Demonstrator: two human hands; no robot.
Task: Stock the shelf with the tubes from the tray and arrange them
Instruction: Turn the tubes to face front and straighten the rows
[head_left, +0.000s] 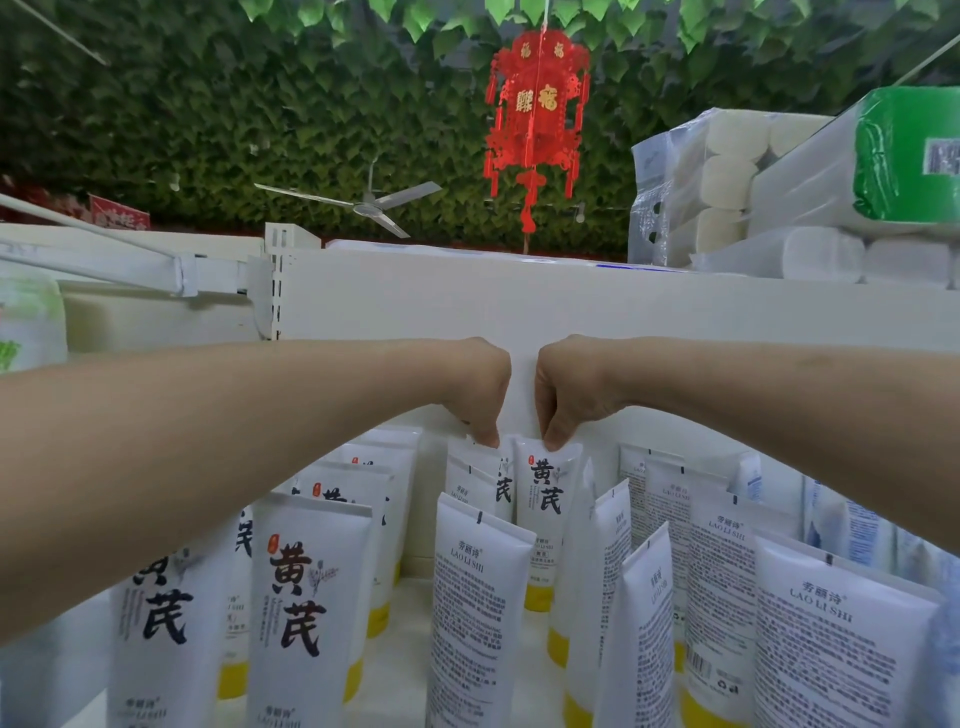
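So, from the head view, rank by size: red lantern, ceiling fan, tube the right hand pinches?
Red paper lantern
White plastic tube, pinched by right hand
White ceiling fan: wider but thinner, so unsure against tube

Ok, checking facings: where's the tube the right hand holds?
Head view, centre: the labelled tube stands at the shelf back, right hand pinching its top, beside the neighbouring tube the left hand pinches.

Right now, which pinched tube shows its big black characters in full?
The tube pinched by the right hand, back row; the neighbouring tube under the left hand shows small print instead.
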